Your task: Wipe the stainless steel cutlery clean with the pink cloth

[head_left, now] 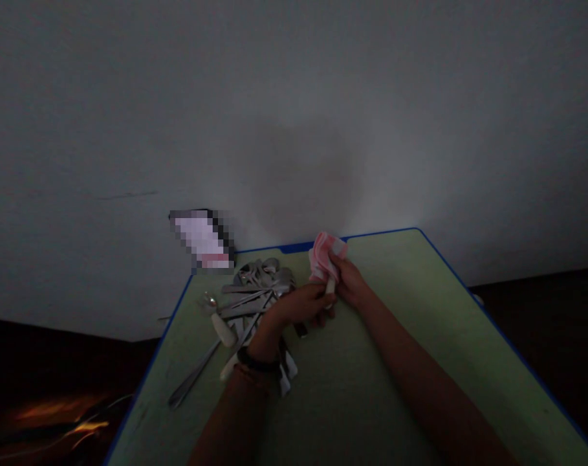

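My left hand (306,303) is closed on the pale handle (330,285) of a utensil whose other end is hidden in a pink and white cloth (326,254). The fingers of my right hand (348,277) are wrapped round that cloth, just above and to the right of my left hand. Metal spoons, forks and other cutlery (255,301) lie in a loose pile to the left, partly under my left wrist. One piece with a thick whitish handle (224,330) rests at the pile's left side.
The light green table (371,401) has a blue edge and stands against a grey wall. A phone-like device (204,239), its screen blurred out, leans at the table's back left corner.
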`<state>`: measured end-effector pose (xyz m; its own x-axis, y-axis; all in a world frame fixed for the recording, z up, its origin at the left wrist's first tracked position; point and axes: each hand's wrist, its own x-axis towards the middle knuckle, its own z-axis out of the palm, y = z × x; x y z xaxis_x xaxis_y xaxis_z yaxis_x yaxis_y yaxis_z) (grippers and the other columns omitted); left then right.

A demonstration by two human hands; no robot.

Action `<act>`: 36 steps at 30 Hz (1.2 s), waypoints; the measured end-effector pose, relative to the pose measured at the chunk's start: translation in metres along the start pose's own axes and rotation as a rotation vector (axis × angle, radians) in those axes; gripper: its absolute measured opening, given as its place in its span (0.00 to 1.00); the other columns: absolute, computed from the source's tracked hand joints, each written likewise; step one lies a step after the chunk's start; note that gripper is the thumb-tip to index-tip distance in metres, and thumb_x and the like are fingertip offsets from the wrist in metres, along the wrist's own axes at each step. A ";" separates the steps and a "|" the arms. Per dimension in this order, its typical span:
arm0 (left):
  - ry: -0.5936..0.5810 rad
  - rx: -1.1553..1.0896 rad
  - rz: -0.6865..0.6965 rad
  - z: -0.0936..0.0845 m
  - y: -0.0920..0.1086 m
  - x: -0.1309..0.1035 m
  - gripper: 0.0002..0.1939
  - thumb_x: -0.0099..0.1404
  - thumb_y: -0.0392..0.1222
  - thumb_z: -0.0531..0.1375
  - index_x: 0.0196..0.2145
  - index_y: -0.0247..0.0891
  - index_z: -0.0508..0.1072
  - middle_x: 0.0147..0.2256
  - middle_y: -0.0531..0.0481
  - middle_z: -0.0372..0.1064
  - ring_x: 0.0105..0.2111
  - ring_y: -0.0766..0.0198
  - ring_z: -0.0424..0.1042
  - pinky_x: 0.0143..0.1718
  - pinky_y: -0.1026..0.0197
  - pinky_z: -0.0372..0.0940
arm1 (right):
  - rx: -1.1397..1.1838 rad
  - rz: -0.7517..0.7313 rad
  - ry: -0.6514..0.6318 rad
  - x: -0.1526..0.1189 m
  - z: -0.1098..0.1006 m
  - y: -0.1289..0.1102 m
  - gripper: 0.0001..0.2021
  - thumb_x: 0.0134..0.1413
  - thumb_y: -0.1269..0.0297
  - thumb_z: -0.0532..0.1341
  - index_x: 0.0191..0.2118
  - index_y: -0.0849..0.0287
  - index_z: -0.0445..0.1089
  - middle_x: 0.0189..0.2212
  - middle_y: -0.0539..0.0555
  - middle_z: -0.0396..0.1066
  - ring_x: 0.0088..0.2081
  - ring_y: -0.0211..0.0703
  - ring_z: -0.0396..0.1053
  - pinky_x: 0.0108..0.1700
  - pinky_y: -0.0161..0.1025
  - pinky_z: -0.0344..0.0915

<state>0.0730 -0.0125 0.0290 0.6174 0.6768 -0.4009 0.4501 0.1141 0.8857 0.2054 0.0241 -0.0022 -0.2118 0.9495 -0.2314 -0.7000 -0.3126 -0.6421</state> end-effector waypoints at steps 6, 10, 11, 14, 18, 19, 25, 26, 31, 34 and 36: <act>-0.102 -0.161 0.088 -0.005 -0.007 0.006 0.19 0.60 0.55 0.56 0.36 0.34 0.66 0.34 0.46 0.72 0.23 0.67 0.70 0.24 0.64 0.65 | -0.018 0.095 0.014 0.006 -0.004 0.002 0.13 0.47 0.58 0.62 0.35 0.63 0.68 0.24 0.52 0.73 0.24 0.39 0.69 0.29 0.36 0.68; -0.103 -0.268 0.110 -0.010 -0.010 0.004 0.18 0.59 0.54 0.58 0.37 0.35 0.68 0.35 0.47 0.72 0.25 0.66 0.71 0.27 0.63 0.66 | -0.051 0.151 -0.038 0.007 -0.005 0.002 0.15 0.48 0.55 0.61 0.36 0.63 0.68 0.24 0.53 0.73 0.23 0.41 0.69 0.26 0.36 0.67; -0.098 -0.291 0.111 -0.012 -0.010 0.003 0.18 0.58 0.53 0.58 0.37 0.35 0.69 0.35 0.48 0.72 0.25 0.66 0.71 0.28 0.63 0.66 | -0.050 0.155 -0.044 0.006 -0.005 0.001 0.15 0.48 0.55 0.61 0.36 0.63 0.68 0.24 0.53 0.73 0.23 0.41 0.69 0.25 0.36 0.66; -0.095 -0.343 0.098 -0.016 -0.010 0.000 0.17 0.58 0.51 0.60 0.36 0.34 0.70 0.35 0.48 0.72 0.26 0.66 0.71 0.31 0.62 0.66 | -0.023 0.108 -0.024 0.004 -0.006 0.001 0.13 0.46 0.59 0.63 0.35 0.63 0.69 0.25 0.52 0.74 0.25 0.39 0.69 0.27 0.35 0.66; -0.093 -0.377 0.092 -0.018 -0.009 -0.001 0.17 0.58 0.52 0.59 0.35 0.34 0.71 0.34 0.47 0.73 0.26 0.65 0.71 0.31 0.62 0.66 | 0.010 -0.049 0.044 0.007 -0.007 0.001 0.10 0.40 0.70 0.65 0.33 0.63 0.70 0.28 0.51 0.74 0.29 0.38 0.70 0.35 0.36 0.67; -0.070 -0.382 0.094 -0.017 -0.009 0.000 0.17 0.59 0.52 0.58 0.35 0.34 0.71 0.33 0.47 0.72 0.26 0.65 0.71 0.31 0.61 0.66 | 0.025 -0.081 0.069 0.009 -0.008 0.000 0.10 0.39 0.71 0.65 0.33 0.63 0.70 0.28 0.50 0.74 0.29 0.38 0.70 0.37 0.37 0.67; 0.092 -0.386 0.075 -0.014 -0.012 0.006 0.15 0.61 0.52 0.56 0.32 0.34 0.67 0.27 0.52 0.68 0.23 0.68 0.68 0.26 0.65 0.64 | 0.142 -0.227 0.125 0.017 -0.008 0.002 0.10 0.44 0.63 0.64 0.34 0.61 0.69 0.34 0.52 0.74 0.37 0.41 0.70 0.43 0.41 0.67; 0.102 -0.364 0.076 -0.014 -0.012 0.006 0.15 0.61 0.51 0.55 0.31 0.34 0.67 0.25 0.53 0.66 0.21 0.69 0.66 0.23 0.66 0.62 | 0.133 -0.240 0.124 0.017 -0.007 0.002 0.10 0.45 0.62 0.64 0.34 0.61 0.69 0.33 0.52 0.74 0.37 0.41 0.70 0.42 0.41 0.68; 0.131 -0.367 0.052 -0.012 -0.012 0.006 0.17 0.61 0.54 0.54 0.31 0.35 0.65 0.19 0.61 0.52 0.16 0.75 0.53 0.16 0.71 0.49 | 0.117 -0.280 0.140 0.016 -0.004 0.003 0.13 0.47 0.59 0.62 0.37 0.60 0.69 0.36 0.52 0.73 0.34 0.39 0.70 0.39 0.40 0.69; 0.106 -0.423 0.037 -0.011 -0.012 0.005 0.18 0.60 0.56 0.56 0.28 0.36 0.62 0.20 0.61 0.48 0.16 0.75 0.49 0.15 0.71 0.47 | 0.135 -0.261 0.153 0.016 -0.003 0.001 0.16 0.50 0.54 0.59 0.40 0.59 0.68 0.38 0.52 0.73 0.33 0.38 0.70 0.35 0.40 0.70; 0.102 -0.441 0.031 -0.010 -0.011 0.005 0.19 0.59 0.56 0.56 0.27 0.37 0.60 0.20 0.61 0.48 0.17 0.75 0.49 0.16 0.71 0.47 | 0.160 -0.230 0.160 0.015 -0.002 -0.001 0.18 0.52 0.50 0.56 0.40 0.59 0.68 0.36 0.52 0.73 0.32 0.38 0.70 0.34 0.40 0.70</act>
<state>0.0648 -0.0036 0.0198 0.5495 0.7503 -0.3676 0.1008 0.3773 0.9206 0.2038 0.0388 -0.0067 0.0656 0.9747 -0.2138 -0.8184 -0.0700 -0.5704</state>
